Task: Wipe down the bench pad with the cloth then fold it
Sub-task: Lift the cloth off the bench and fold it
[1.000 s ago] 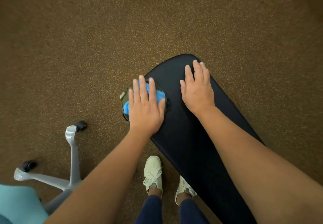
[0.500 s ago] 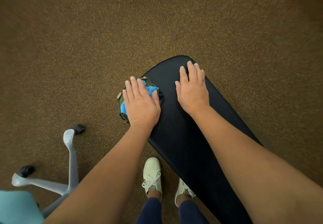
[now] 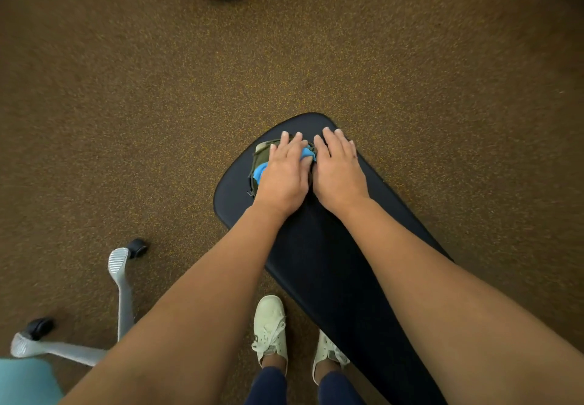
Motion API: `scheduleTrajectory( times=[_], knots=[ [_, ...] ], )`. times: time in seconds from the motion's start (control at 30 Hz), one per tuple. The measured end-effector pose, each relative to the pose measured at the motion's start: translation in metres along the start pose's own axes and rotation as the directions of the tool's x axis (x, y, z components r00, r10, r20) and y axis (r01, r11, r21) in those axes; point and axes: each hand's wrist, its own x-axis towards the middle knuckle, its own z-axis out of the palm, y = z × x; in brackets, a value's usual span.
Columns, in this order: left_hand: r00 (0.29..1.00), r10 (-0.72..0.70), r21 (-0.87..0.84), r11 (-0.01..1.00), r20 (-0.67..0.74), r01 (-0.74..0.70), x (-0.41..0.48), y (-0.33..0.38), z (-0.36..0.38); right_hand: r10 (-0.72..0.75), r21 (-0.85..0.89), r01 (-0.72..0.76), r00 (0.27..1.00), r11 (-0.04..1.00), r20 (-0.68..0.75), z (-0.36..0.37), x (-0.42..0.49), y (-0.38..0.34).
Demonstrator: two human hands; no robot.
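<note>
- The step in hand looks like the wipe. The left hand [image 3: 282, 175] lies flat, fingers straight and close together, and presses the cloth [image 3: 260, 159] onto the bench pad [image 3: 316, 262] without gripping it.
- The right hand [image 3: 339, 172] is also flat, palm down on the bare pad with straight fingers, and holds nothing. I judge that it steadies the pad.
- To wipe well, press evenly through the whole palm so the bunched cloth does not roll out from under the fingers.
- Work in overlapping strokes from this far end back toward the shoes [image 3: 270, 325], and take in both long edges.
- The steadying hand should move aside ahead of each stroke so that no strip beneath it is missed.
- The cloth, blue with an olive part, sits on the far end of the pad toward its left edge. Most of it is under the left hand, with folds showing on the little-finger side and by the thumb.
- The right hand lies just beside the cloth's right side. I cannot tell whether its index finger touches the blue corner.
- Folding is not yet begun.
</note>
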Motion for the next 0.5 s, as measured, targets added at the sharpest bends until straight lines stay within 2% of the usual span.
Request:
scheduleTrajectory(
  times=[0.1,0.2,0.3,0.37,0.43,0.5],
  knots=[
    [1.000,-0.010,-0.125,0.992,0.024,0.013,0.001,0.015,-0.002,0.003,0.121,0.005,0.998,0.993,-0.059,-0.010,-0.003,0.008],
    [0.998,0.033,-0.216,0.975,-0.060,-0.046,-0.001,0.034,-0.004,0.055,0.301,-0.020,0.992,0.953,-0.110,-0.021,-0.006,0.014],
    [0.989,-0.108,-0.426,0.903,-0.100,0.056,0.001,0.059,-0.005,0.182,0.522,-0.079,0.972,0.849,-0.149,-0.035,-0.008,0.016],
    [0.975,-0.217,-0.629,0.765,-0.051,0.138,0.003,0.076,-0.005,0.253,0.621,-0.115,0.957,0.775,-0.139,-0.047,-0.009,0.016],
    [0.954,-0.290,-0.801,0.550,0.082,0.236,0.002,0.096,-0.005,0.311,0.676,-0.167,0.946,0.718,-0.096,-0.060,-0.010,0.016],
    [0.923,-0.309,-0.877,0.345,0.232,0.336,0.001,0.113,-0.005,0.354,0.678,-0.217,0.933,0.702,-0.069,-0.070,-0.012,0.019]
  ],
)
